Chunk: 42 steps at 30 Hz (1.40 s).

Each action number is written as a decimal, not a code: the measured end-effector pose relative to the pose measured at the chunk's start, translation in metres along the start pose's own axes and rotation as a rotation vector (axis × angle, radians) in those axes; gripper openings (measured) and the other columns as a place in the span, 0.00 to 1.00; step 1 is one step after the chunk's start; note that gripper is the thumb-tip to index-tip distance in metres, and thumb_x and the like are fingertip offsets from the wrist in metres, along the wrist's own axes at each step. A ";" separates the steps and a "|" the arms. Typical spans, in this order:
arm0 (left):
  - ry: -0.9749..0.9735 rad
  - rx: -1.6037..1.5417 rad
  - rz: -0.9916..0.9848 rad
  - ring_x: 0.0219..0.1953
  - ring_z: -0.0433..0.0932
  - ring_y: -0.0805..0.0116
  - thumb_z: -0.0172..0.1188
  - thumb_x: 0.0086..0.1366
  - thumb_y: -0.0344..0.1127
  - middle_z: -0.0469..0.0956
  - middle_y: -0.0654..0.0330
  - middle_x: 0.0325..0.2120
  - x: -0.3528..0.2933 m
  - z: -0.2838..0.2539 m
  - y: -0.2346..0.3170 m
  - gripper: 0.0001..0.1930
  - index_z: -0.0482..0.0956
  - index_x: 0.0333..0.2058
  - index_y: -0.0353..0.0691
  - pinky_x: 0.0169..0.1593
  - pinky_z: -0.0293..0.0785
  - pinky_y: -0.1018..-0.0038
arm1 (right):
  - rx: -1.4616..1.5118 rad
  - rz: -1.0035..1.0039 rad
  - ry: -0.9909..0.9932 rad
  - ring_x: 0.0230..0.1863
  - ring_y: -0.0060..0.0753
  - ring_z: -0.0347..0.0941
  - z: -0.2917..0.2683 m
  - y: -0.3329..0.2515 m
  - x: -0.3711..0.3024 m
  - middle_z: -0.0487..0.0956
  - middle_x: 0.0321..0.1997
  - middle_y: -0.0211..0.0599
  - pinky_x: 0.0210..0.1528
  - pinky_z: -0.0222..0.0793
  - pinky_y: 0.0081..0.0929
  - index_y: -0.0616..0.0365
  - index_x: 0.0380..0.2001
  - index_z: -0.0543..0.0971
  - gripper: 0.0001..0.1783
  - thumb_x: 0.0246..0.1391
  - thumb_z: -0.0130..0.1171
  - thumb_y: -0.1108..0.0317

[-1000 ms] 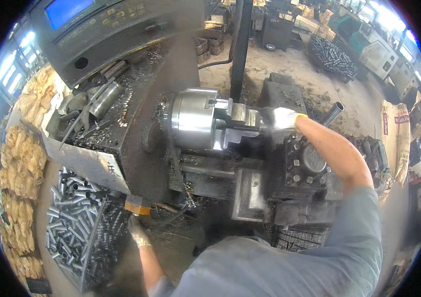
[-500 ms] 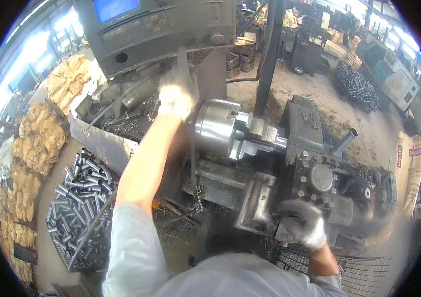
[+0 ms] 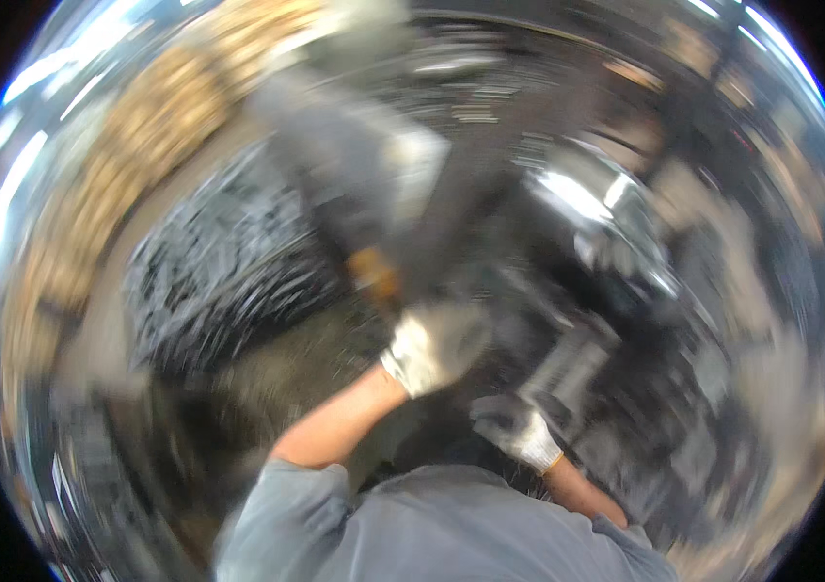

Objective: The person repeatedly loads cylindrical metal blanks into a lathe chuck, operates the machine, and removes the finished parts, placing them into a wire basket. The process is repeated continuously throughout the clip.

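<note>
My left hand (image 3: 439,344), in a white glove, is in front of my body near the middle of the view. Motion smears its fingers, so their grip does not show. Close by on its right is my right hand (image 3: 517,427), in a white glove with a dark palm side. Its fingers look partly bent, but blur hides whether anything is in them. The lathe's shiny round chuck (image 3: 606,209) lies beyond both hands, to the right. A light metal block or slide (image 3: 572,364) on the machine is nearest to my right hand.
A crate of short metal tubes (image 3: 228,257) stands on the left, beside the lathe. Stacked tan sacks (image 3: 165,107) line the far left. A small orange part (image 3: 374,274) shows beyond my left hand. The whole surroundings are heavily blurred.
My left hand has come down and back from beside the chuck, toward my body. My right hand has moved left, away from the tool turret. The view has swung leftward and blurred.
</note>
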<state>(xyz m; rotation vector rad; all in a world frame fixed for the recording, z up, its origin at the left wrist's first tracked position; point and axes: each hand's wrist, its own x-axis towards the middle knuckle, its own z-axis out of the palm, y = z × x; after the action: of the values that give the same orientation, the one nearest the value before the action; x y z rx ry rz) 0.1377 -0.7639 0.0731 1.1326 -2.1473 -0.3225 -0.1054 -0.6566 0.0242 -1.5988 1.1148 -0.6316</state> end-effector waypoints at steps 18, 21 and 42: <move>2.980 1.203 -2.307 0.65 0.78 0.57 0.52 0.78 0.52 0.75 0.46 0.66 -0.929 -0.020 0.496 0.30 0.72 0.67 0.34 0.64 0.75 0.61 | -0.896 -0.339 -1.200 0.46 0.47 0.86 0.536 0.004 0.124 0.90 0.45 0.47 0.50 0.79 0.40 0.60 0.46 0.89 0.20 0.56 0.66 0.58; 2.484 1.308 -2.673 0.67 0.74 0.58 0.52 0.78 0.52 0.72 0.46 0.68 -0.922 -0.012 0.499 0.32 0.68 0.70 0.34 0.66 0.73 0.61 | -1.045 -0.367 -1.259 0.49 0.54 0.84 0.574 -0.008 0.139 0.89 0.48 0.49 0.53 0.78 0.43 0.62 0.45 0.88 0.24 0.56 0.66 0.52; 1.375 -0.339 -1.884 0.35 0.86 0.56 0.62 0.72 0.41 0.86 0.51 0.38 -0.743 -0.168 -0.293 0.18 0.82 0.52 0.32 0.45 0.82 0.61 | -0.314 -0.230 -0.632 0.54 0.43 0.85 0.712 -0.110 0.590 0.88 0.52 0.46 0.59 0.80 0.35 0.56 0.60 0.82 0.28 0.59 0.68 0.55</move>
<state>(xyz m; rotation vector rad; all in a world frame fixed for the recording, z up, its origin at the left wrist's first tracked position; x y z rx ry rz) 0.7259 -0.3260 -0.2851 1.8945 0.4885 -0.4118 0.7798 -0.8621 -0.1787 -2.0224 0.5777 -0.0646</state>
